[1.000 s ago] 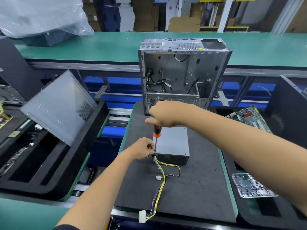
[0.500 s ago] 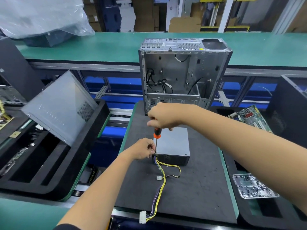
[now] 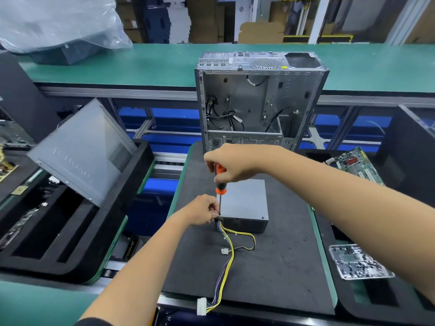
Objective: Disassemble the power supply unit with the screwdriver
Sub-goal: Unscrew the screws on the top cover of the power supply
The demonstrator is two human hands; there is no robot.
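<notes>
Nearest you, at six o'clock, a white connector (image 3: pixel 201 306) hangs at the front edge of the dark mat (image 3: pixel 277 274), and its yellow and purple wire bundle (image 3: pixel 227 264) runs up the mat to the near left corner of the power supply unit (image 3: pixel 244 205). That grey box lies flat at the middle of the mat.

Your left hand (image 3: pixel 202 209) sits at nine o'clock of the box, its fingertips pinched together right at that corner, beside the shaft; what they pinch is too small to tell. Your right hand (image 3: pixel 231 162) is curled round the orange-and-black handle of the screwdriver (image 3: pixel 220 184), which stands upright with its tip on the corner of the top plate.

At three o'clock a clear tray of small parts (image 3: pixel 357 261) lies in a black foam bin, with a green circuit board (image 3: pixel 353 164) beyond it. At nine o'clock a grey side panel (image 3: pixel 82 151) leans tilted in another black bin. At twelve o'clock, touching the far end of the mat, stands the open computer case (image 3: pixel 259 100), loose cables inside.
</notes>
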